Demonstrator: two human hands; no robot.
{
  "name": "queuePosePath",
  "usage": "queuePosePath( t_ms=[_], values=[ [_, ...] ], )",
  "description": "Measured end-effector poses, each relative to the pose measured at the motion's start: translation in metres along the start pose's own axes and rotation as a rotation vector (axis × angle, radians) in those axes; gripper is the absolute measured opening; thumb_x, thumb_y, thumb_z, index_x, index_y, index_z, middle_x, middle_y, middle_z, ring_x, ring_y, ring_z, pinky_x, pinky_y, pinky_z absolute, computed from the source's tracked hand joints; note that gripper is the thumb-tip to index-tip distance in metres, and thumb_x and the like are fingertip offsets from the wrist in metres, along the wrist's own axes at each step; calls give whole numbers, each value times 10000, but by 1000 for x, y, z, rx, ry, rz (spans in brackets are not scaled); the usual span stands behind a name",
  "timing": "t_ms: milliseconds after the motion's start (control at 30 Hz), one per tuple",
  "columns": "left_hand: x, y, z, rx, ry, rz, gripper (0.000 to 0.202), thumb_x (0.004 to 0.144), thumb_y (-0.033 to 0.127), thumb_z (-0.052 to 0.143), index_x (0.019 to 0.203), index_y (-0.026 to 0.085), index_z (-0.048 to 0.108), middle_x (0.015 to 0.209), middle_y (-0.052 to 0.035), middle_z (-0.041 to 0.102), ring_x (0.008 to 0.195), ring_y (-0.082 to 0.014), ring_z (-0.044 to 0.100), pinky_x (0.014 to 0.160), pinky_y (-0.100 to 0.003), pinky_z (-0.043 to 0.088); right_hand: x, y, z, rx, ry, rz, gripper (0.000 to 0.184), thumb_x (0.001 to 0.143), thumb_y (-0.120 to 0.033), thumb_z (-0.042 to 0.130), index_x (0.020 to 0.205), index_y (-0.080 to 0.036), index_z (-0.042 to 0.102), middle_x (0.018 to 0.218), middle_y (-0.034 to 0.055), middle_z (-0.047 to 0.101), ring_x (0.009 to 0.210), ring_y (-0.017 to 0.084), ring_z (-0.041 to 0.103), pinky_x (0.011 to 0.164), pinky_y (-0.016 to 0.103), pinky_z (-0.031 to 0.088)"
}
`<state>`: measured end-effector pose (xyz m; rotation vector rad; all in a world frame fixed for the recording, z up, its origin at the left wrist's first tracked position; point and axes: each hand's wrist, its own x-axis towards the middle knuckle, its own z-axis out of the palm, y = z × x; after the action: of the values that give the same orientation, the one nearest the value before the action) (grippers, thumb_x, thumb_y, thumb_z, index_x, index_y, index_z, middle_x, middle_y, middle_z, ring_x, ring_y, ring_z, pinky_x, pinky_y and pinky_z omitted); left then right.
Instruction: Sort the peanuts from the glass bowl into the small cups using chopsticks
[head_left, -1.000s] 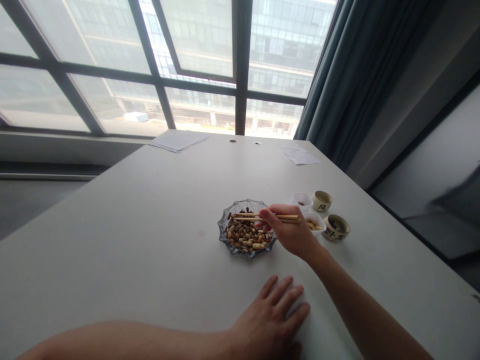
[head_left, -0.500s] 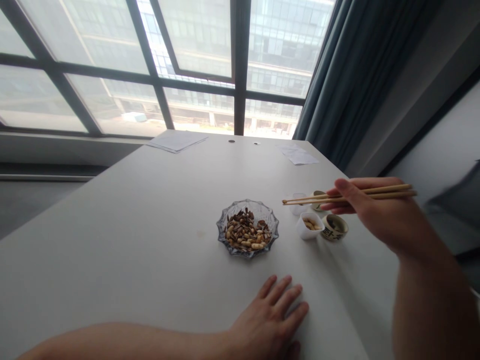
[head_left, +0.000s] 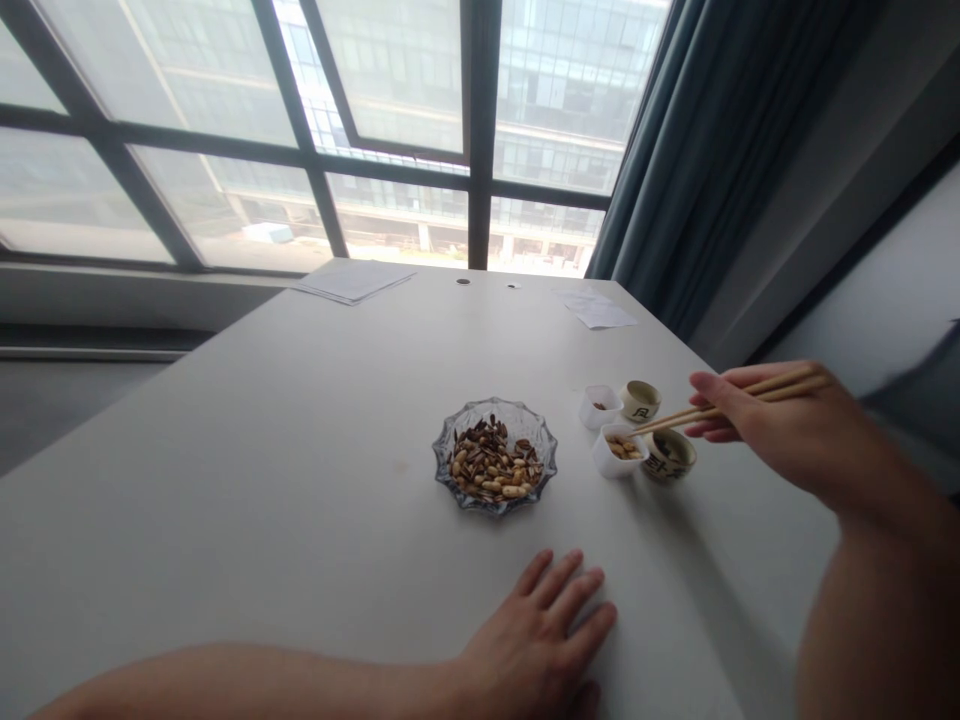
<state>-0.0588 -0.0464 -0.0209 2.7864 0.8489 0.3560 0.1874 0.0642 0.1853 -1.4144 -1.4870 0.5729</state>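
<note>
My right hand (head_left: 784, 435) grips a pair of wooden chopsticks (head_left: 720, 405). Their tips point left and down over a small white cup of peanuts (head_left: 615, 450), beside a beige cup with dark lettering (head_left: 670, 455). A second white cup (head_left: 600, 405) and a second beige cup (head_left: 641, 400) stand just behind them. Left of the cups sits a glass dish (head_left: 496, 462) of mixed seeds and peanuts. My left hand (head_left: 536, 640) lies flat on the white table (head_left: 262, 480), fingers spread, in front of the dish.
Sheets of paper (head_left: 356, 281) lie at the table's far left edge and more paper (head_left: 600, 312) at the far right. A large window is behind the table, with a grey-blue curtain (head_left: 712, 150) on the right.
My right hand lifted the chopsticks out of the glass dish and swung right. Their tips have now dropped from above the cups to the white cup of peanuts. My left hand stayed put.
</note>
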Motion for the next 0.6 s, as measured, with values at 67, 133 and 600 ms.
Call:
queuePosePath(
  t_ms=[67, 133, 600],
  values=[
    [0, 0, 0, 5, 1, -5, 612, 996, 434, 642, 1531, 198, 462, 1646, -121, 390, 1530, -367, 277, 1250, -562, 194, -3, -6, 4, -18, 53, 17, 296, 812, -448, 864, 787, -158, 809, 662, 122, 777, 518, 266, 760, 418, 285, 631],
    [0, 0, 1, 6, 3, -2, 611, 997, 438, 638, 1530, 198, 461, 1645, -121, 391, 1528, -367, 281, 1249, -561, 195, -8, -13, 15, 15, 64, 8, 337, 827, -498, 843, 834, -163, 812, 739, 120, 800, 579, 266, 780, 476, 303, 656],
    [1, -2, 6, -16, 19, 13, 563, 1057, 474, 556, 1532, 192, 449, 1651, -126, 377, 1517, -374, 292, 1244, -567, 177, -35, -3, 125, 195, -601, -216, 383, 993, -484, 649, 854, -158, 794, 806, 65, 792, 739, 210, 741, 673, 291, 567]
  ],
)
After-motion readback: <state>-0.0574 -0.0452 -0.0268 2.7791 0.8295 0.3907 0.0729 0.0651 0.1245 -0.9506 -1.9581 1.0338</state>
